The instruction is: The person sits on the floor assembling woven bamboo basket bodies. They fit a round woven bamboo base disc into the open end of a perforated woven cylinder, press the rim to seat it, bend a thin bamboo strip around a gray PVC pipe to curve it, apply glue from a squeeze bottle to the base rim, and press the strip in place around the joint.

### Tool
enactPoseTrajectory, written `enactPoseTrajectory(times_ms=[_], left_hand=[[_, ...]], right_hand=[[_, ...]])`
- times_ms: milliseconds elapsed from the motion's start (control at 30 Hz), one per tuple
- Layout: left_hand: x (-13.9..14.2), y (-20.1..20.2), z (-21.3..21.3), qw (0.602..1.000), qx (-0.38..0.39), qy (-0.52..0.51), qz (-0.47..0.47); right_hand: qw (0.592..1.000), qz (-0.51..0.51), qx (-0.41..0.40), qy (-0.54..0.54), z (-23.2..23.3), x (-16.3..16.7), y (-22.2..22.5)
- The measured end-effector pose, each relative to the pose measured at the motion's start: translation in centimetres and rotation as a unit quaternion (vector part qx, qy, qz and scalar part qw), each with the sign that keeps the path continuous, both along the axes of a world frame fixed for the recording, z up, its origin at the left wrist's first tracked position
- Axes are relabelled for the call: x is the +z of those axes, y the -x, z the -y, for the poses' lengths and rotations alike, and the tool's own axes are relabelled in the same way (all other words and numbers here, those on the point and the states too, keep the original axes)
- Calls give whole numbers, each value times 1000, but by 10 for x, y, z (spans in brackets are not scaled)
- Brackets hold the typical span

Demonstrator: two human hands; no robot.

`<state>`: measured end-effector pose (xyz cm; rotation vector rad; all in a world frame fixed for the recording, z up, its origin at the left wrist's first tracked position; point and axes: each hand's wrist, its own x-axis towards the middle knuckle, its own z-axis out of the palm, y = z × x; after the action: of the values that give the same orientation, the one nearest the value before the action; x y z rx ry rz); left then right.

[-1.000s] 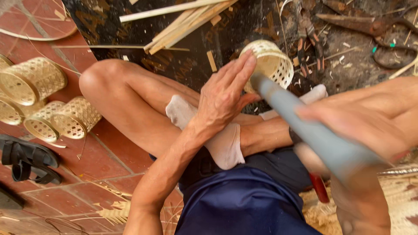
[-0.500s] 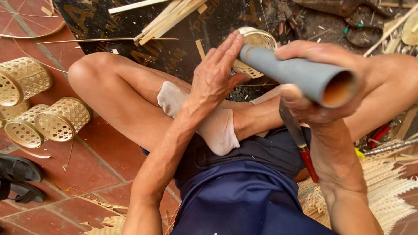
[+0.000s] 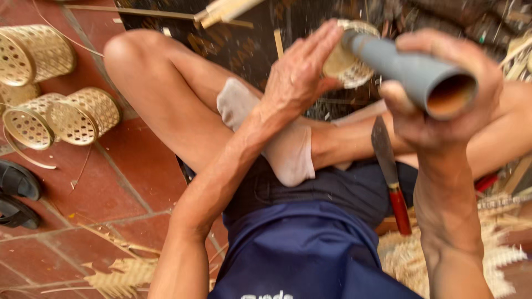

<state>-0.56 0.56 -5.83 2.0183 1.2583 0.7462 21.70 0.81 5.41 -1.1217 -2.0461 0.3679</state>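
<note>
the right hand (image 3: 443,94) is clenched around a grey pipe (image 3: 410,69), whose open end faces the camera and whose far end goes into a small woven basket (image 3: 346,58). the left hand (image 3: 302,72) lies flat against the near side of the basket, fingers straight and spread, palm pressing it rather than gripping; the thumb sits under the basket's rim. the basket is thus between the left palm and the pipe, held up above the crossed legs.

just below the basket, a foot in a white sock (image 3: 277,138) rests across the lap. to the right of the sock and below the pipe, a knife (image 3: 388,171) with a dark blade and a red handle lies on the blue shorts (image 3: 310,249), point toward the basket. well left of the basket, three finished baskets (image 3: 61,88) of the same weave lie on their sides on the red tile floor (image 3: 94,194). black sandals (image 3: 16,194) lie nearer than those. above and left of the basket, bamboo strips (image 3: 221,11) lie on dark ground.
</note>
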Motion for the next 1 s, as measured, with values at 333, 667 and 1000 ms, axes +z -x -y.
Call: enactPoseTrajectory(times_ms=[333, 667, 1000], left_hand=[[-10, -4, 1, 999, -2, 36, 14], [-12, 1, -1, 1000, -1, 6, 14], [-6, -2, 1, 1000, 14, 10, 7]], right_hand=[[998, -43, -44, -12, 20, -29, 1], [987, -118, -46, 96, 19, -28, -7], [994, -8, -22, 105, 13, 10, 1]])
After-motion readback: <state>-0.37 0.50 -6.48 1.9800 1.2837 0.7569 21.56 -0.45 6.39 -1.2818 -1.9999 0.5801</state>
